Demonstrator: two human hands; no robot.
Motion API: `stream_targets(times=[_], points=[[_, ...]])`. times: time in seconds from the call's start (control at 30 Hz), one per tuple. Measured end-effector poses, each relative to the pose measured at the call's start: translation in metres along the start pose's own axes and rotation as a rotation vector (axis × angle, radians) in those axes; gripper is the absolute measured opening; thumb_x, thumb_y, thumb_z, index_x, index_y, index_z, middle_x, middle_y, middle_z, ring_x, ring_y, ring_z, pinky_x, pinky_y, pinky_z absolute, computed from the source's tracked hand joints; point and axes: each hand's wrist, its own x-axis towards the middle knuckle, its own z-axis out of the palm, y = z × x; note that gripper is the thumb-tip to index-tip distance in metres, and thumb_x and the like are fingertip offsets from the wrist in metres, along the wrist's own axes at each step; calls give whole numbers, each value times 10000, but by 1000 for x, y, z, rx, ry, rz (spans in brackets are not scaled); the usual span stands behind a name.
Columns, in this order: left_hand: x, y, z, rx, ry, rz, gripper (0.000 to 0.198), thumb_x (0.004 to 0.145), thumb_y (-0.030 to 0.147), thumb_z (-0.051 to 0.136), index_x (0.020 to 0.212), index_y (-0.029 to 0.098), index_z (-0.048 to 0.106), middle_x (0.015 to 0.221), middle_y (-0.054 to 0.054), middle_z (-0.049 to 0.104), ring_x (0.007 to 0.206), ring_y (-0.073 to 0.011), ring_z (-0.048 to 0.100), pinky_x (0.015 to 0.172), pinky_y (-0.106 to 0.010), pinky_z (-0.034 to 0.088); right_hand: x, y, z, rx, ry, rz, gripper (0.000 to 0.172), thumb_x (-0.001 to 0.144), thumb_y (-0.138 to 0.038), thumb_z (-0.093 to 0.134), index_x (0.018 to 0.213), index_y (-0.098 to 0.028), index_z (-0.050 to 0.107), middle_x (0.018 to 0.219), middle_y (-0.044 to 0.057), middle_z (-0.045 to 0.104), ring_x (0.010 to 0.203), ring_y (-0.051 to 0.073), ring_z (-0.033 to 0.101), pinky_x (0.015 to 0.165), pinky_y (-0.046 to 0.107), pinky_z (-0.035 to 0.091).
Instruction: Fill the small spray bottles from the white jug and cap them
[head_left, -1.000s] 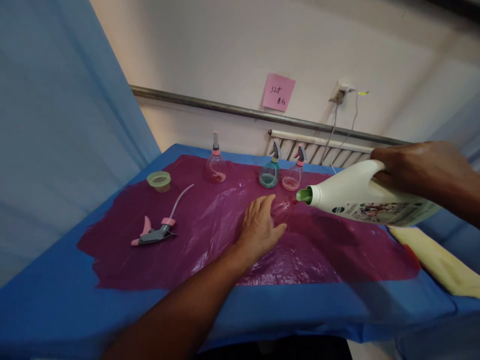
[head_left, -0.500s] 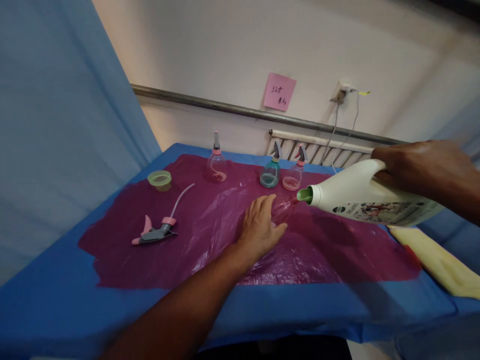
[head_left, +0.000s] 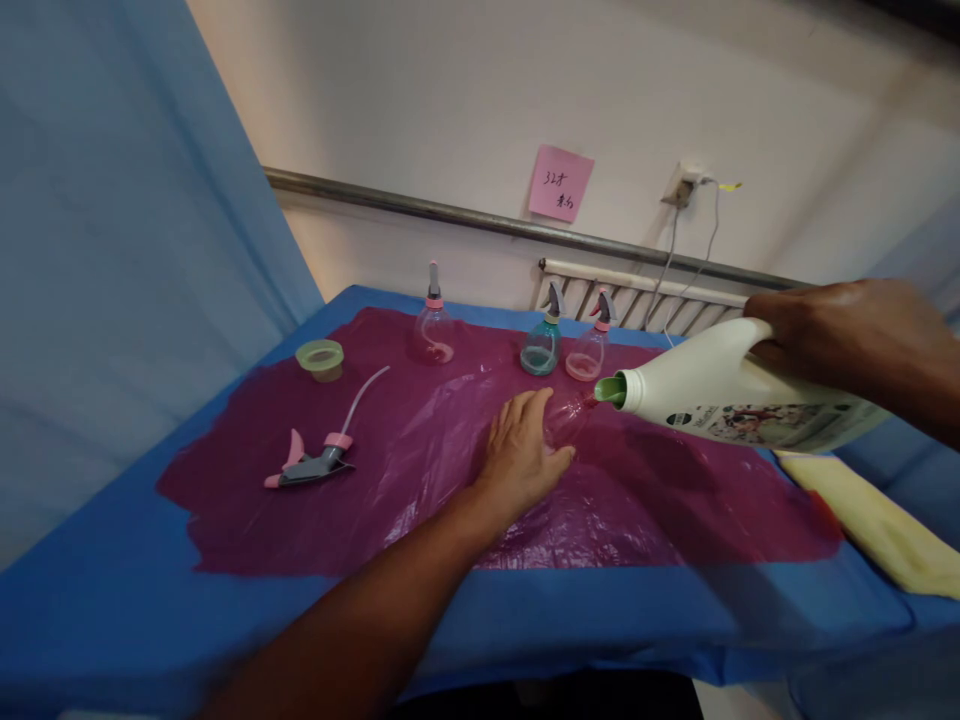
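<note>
My left hand [head_left: 520, 440] is wrapped around a clear spray bottle without its head [head_left: 568, 420], tilted with its neck to the upper right. In my right hand [head_left: 832, 325] is the handle of a large cream detergent jug [head_left: 697, 385], tipped to the left. The jug's green spout [head_left: 609, 390] meets the bottle's mouth; I cannot make out whether liquid is flowing. A grey and pink spray head [head_left: 319, 463] with a dip tube lies to the left on the purple plastic sheet [head_left: 420, 480].
Toward the back stand a pink-collared spray bottle [head_left: 435, 335], a teal spray bottle [head_left: 541, 348] and another pink one [head_left: 589, 355], each with liquid. A green tub [head_left: 321, 360] sits at left. A yellow cloth [head_left: 877, 525] lies at right on the blue table cover [head_left: 600, 610].
</note>
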Motion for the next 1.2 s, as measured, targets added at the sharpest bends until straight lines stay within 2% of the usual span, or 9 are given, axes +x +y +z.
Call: stream_targets(times=[0.23, 0.57, 0.83, 1.2], points=[[0, 0, 0, -1, 4, 0, 824, 868, 228, 906, 1604, 223, 534, 1604, -139, 643, 1510, -359, 594, 1311, -545, 469, 1, -2, -4, 15, -24, 25, 205, 907, -479, 555, 951, -311, 664, 909, 78, 790, 749, 280, 688, 582, 371, 331], [0, 3, -3, 8, -29, -22, 839, 879, 226, 904, 1626, 181, 527, 1623, -153, 632, 1526, -351, 577, 1326, -524, 454, 0, 0, -3, -65, -23, -19, 205, 977, -469, 512, 1000, -301, 626, 933, 77, 794, 800, 289, 726, 597, 362, 328], [0, 3, -3, 8, -25, -14, 835, 882, 235, 904, 1626, 172, 530, 1622, -163, 630, 1519, -359, 581, 1323, -546, 458, 0, 0, -5, -51, -43, -3, 201, 958, -487, 541, 992, -312, 632, 940, 91, 796, 786, 299, 722, 596, 373, 336], [-1, 0, -1, 14, -20, -8, 832, 888, 247, 891, 1632, 193, 524, 1626, -158, 626, 1516, -358, 584, 1315, -543, 461, 2, 2, -1, -35, 14, -4, 161, 926, -458, 599, 978, -314, 648, 912, 85, 791, 743, 282, 690, 602, 377, 317]])
